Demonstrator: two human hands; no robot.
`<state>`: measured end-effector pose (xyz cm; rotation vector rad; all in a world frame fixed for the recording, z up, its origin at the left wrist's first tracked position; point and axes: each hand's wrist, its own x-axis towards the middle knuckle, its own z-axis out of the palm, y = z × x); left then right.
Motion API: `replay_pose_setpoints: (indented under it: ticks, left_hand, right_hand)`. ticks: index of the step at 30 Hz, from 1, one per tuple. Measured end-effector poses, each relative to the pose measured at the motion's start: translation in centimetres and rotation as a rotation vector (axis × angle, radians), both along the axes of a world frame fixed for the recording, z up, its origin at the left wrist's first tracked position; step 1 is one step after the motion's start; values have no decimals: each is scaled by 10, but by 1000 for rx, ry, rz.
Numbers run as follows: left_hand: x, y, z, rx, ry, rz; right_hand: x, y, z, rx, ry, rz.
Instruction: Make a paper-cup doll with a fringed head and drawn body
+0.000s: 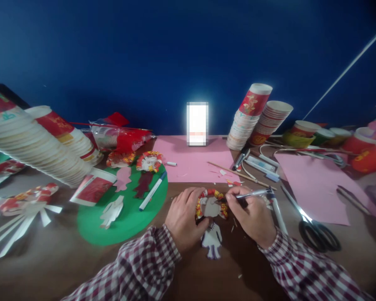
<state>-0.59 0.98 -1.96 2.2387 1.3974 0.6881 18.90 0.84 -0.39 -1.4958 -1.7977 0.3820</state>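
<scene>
My left hand rests over the left side of a paper-cup cutout, its fingers and thumb bent around the edge. This cutout has a pale middle and curled red and yellow strips around it. From the right, my right hand pinches a silver pen, with the tip end close to the cutout's upper right edge. Just below the cutout lies a white paper doll figure with purple edging; whether the two are joined I cannot tell.
Scissors lie at right, near pink paper. On the left, a green paper circle bears figure cutouts and a blue marker. Stacked paper cups stand behind, with more stacks leaning at far left. A bright blurred rectangle stands at the back.
</scene>
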Motion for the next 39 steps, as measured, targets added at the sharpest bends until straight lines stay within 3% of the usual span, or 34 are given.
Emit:
replay_pose_setpoints:
  ticks: [7, 11, 16, 19, 23, 26, 29, 34, 39]
  left_hand:
    - [0, 0, 1, 13, 2, 4]
    - [0, 0, 0, 31, 3, -5]
    - [-1, 1, -3, 57, 7, -7]
    - [-2, 1, -2, 58, 8, -14]
    - [-2, 0, 0, 71, 16, -20]
    - [-3, -1, 0, 84, 24, -16]
    - [-3, -1, 0, 90, 27, -13]
    - [-4, 1, -3, 79, 21, -16]
    - [-4, 2, -6, 74, 4, -29]
  right_hand:
    - [0, -3, -1, 24, 102, 58]
    - [0, -4, 0, 132, 102, 104]
    - [9, -8, 15, 251, -64, 64]
    - [22, -16, 22, 239, -239, 117]
    - [39, -29, 14, 222, -491, 142]
    - [43, -38, 5, 231, -533, 149]
    - [36, -46, 5, 203, -396, 142]
    - [11, -48, 17, 65, 69, -6]
    - [-6, -28, 17, -90, 179, 17]
